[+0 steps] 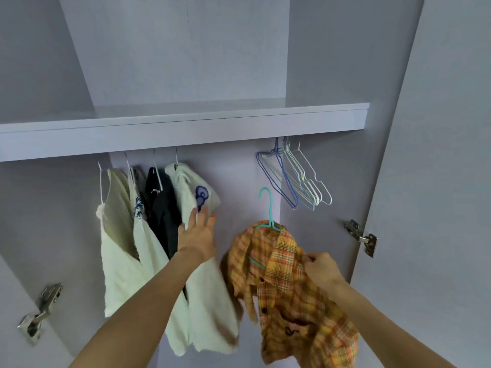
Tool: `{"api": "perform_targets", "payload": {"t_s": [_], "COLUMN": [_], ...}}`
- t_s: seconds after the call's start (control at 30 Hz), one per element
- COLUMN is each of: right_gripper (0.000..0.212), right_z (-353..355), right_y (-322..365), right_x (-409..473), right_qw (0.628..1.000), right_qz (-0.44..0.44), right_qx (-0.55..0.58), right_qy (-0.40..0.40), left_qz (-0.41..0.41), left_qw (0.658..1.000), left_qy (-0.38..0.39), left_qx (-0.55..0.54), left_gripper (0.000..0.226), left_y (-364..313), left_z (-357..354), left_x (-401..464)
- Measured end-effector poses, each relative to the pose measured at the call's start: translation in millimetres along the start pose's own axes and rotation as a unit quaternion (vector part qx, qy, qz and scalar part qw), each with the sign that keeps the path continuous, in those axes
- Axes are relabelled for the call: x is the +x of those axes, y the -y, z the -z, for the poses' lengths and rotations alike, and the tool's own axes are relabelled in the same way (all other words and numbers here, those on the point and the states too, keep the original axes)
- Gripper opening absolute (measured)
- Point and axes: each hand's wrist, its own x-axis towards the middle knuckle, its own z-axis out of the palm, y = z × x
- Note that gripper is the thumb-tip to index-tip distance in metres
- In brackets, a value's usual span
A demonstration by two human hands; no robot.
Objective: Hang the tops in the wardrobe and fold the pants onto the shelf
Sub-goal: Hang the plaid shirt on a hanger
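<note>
right hand [322,269] fingers pinching crumpled orange plaid shirt [289,290] on teal hanger [269,211]; left hand [198,235] fingers spread against white top [204,309].

4 tops hanging under the shelf [186,134], 1 plaid shirt [287,277] on 1 teal hanger [269,213], a bunch of empty hangers [295,176] too overlapped to count, 3 door hinges [361,236], 2 hands.
</note>
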Motion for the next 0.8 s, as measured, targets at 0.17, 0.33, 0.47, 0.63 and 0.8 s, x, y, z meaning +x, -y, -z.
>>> {"api": "perform_targets", "payload": {"t_s": [0.17, 0.33, 0.47, 0.63, 0.8], "right_gripper": [0.035, 0.04, 0.023, 0.03, 0.018], "right_z": [1.1, 0.2, -8.7, -32.8, -60.1], "right_y": [18.4, 54.8, 90.3, 135.4, 164.5], "right_x": [16.6, 27.0, 30.3, 41.3, 63.5], "right_qw": [1.0, 0.998, 0.991, 0.985, 0.981], "right_qz": [-0.01, 0.045, 0.07, 0.119, 0.142], "right_qx": [0.008, 0.033, 0.109, 0.127, 0.131], "right_qy": [-0.019, -0.038, -0.027, 0.005, 0.017], "left_qz": [0.056, 0.102, 0.053, 0.038, 0.083], "left_qw": [0.993, 0.993, 0.998, 0.996, 0.991], "left_qy": [0.033, 0.056, -0.002, 0.006, -0.026], "left_qx": [0.096, 0.033, -0.046, -0.079, -0.104], "left_gripper": [0.074, 0.066, 0.061, 0.061, 0.062], "left_y": [-2.1, 17.3, 36.2, 45.4, 52.0], "left_z": [9.6, 0.9, 1.3, 3.9, -0.5], "left_x": [35.6, 42.6, 37.0, 31.9, 35.8]}}
